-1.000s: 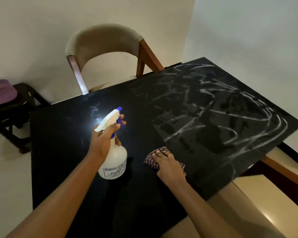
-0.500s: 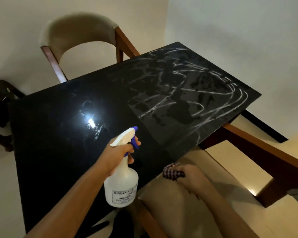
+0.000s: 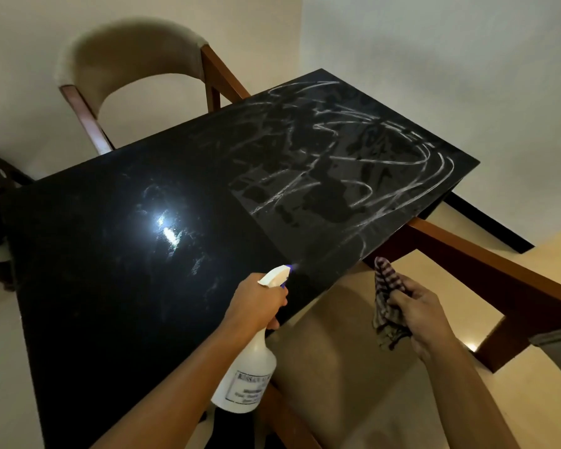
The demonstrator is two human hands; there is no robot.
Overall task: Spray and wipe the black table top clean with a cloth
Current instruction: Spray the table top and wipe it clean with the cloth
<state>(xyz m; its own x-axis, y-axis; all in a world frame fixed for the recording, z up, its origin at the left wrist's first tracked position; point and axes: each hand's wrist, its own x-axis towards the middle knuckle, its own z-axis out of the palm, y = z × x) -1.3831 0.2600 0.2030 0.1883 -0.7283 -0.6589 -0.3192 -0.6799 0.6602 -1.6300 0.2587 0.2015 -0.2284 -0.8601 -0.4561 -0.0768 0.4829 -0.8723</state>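
Black table top (image 3: 110,303), seen from above its near edge. The surface is glossy and dark. Its right half, towards the far right corner, is covered with whitish curved streaks (image 3: 386,163) and dull grey patches, between which darker irregular spots are left. On the left half a bright reflection of a lamp (image 3: 166,230) is seen, surrounded by faint pale smears.

The spray bottle (image 3: 248,377) is held in the air over the near edge of the table. Its body is white and rounded, with a label of dark print that is too blurred to be read; the head is white with a blue trigger and nozzle tip, and the nozzle is directed towards the streaked right half. The neck is gripped by the left hand (image 3: 256,304), whose fingers are wrapped round it at the trigger.

The cloth (image 3: 384,299), checked in dark red and white, is crumpled and hangs off the table, just beyond the near edge. It is clutched by the right hand (image 3: 425,314), the fingers being curled round its middle.

A chair (image 3: 133,43) with a padded beige backrest and a wooden frame is placed at the far edge.
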